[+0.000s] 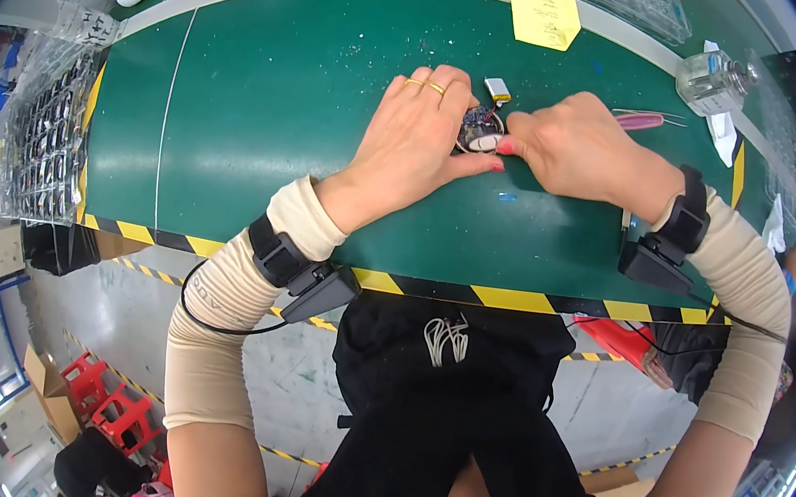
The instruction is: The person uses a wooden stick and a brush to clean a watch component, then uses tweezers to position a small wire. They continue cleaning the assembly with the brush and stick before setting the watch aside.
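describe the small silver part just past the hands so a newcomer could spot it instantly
Start at the green mat and find the two hands meeting near its centre over a small round circuit board. Just beyond lies the silver pouch cell: the only flat, shiny rectangle there, yellow-edged, unlike the pink tweezers rightward.

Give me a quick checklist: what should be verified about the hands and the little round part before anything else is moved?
1. Small round circuit part gripped from both sides: ok, left hand and right hand pinch it.
2. Part over the green mat: ok.
3. Silver battery pack lying clear of the fingers: ok, just behind.
4. Its wire free, unstrained: cannot tell.
5. Pink tweezers near the right hand: ok.
6. Glass bottle upright: cannot tell.
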`<action>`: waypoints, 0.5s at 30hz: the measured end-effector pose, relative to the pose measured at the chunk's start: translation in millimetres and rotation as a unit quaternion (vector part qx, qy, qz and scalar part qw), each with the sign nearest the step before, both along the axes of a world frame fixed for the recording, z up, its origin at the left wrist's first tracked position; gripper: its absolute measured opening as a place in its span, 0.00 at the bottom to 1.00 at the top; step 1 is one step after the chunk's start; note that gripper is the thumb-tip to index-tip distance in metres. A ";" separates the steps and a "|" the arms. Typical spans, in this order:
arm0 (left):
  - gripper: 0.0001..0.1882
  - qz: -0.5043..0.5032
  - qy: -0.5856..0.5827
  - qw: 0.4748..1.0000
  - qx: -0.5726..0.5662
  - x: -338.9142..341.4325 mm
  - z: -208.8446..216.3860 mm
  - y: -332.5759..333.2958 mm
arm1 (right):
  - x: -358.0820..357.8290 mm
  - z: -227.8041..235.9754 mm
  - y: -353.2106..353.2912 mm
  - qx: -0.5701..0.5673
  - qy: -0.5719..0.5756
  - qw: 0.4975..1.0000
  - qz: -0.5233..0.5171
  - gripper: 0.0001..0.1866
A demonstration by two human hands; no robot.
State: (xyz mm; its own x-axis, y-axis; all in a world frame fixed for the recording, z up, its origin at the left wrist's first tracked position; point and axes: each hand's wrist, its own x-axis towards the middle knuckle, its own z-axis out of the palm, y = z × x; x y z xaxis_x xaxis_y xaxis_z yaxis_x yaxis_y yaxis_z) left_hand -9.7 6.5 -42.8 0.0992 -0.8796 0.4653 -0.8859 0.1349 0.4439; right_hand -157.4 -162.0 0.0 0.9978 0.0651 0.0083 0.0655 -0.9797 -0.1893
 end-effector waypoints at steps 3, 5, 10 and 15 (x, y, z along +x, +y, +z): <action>0.30 -0.004 0.000 1.000 -0.003 0.6 0.2 -0.7 | -5.1 3.3 0.1 0.005 0.006 1.000 -0.002 0.07; 0.30 0.002 -0.009 1.000 -0.005 1.9 1.4 0.7 | -7.6 5.2 1.3 0.023 0.016 1.000 0.006 0.07; 0.30 0.002 -0.008 1.000 -0.003 -0.9 -0.1 -1.6 | 3.5 -2.8 -1.8 0.017 -0.008 1.000 -0.008 0.08; 0.30 0.007 -0.020 1.000 -0.001 0.0 0.0 -1.0 | 3.3 1.7 -3.2 0.006 0.007 1.000 0.010 0.09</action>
State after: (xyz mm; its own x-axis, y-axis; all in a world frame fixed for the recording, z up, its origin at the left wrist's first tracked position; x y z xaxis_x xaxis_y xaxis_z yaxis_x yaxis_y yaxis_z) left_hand -9.7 5.5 -42.7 0.0932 -0.8770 0.4714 -0.9052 0.1226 0.4070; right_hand -154.2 -165.2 1.7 0.9964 0.0850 -0.0055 0.0822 -0.9760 -0.2017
